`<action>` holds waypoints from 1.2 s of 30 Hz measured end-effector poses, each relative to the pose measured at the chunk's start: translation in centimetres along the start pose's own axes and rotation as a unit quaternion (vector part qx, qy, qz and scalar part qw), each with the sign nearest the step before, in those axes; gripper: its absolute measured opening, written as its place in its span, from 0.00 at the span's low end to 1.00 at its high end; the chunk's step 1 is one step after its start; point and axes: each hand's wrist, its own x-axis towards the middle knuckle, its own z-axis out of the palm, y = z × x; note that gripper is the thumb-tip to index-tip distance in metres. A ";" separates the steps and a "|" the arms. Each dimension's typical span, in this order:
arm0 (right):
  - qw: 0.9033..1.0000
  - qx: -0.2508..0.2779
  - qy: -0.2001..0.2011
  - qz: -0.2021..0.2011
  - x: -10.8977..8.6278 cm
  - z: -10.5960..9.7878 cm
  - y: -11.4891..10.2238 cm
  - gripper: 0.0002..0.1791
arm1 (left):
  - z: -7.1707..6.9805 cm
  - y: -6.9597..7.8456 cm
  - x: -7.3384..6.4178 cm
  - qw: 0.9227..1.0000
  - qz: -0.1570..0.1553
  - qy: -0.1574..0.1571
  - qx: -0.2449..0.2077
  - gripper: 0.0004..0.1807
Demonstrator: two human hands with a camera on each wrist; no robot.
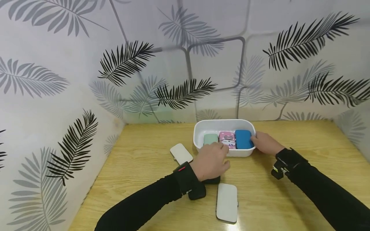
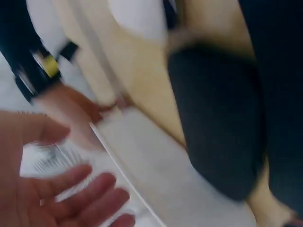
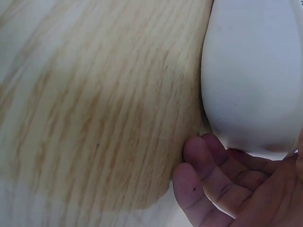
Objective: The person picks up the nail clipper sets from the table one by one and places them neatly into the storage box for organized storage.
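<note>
Tub [image 1: 241, 153] partly beneath left hand [image 1: 210, 161], end against right hand [image 1: 266, 143].

White container [image 1: 240, 153], mint-green case [image 1: 210, 138], pink case [image 1: 227, 136] with black-and-white print, blue case [image 1: 243, 139]

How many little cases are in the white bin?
3: the green case on the left, the pink case in the middle, the blue case on the right. The left hand may hide more.

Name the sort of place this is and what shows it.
Probably an indoor tabletop workspace, though little of the room is in view: a wood-grain tabletop meets a leaf-patterned wall covering, and a white tub stands on the wood.
</note>
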 end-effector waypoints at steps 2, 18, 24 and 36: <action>1.000 0.001 0.002 -0.004 0.1 0.0 0.0 0.21 | -0.1 1.3 -0.7 0.998 0.049 -0.041 -0.015 0.18; 1.000 0.013 0.000 0.006 0.6 0.2 0.4 0.22 | 1.7 5.2 -4.0 0.945 0.198 -0.262 0.002 0.38; 1.000 0.012 0.003 0.002 0.6 0.2 0.5 0.22 | 1.6 5.4 -3.9 0.945 0.206 -0.253 0.013 0.35; 1.000 0.022 0.008 0.003 -0.2 0.1 0.3 0.22 | -0.4 3.2 -2.8 0.956 0.150 -0.222 -0.119 0.37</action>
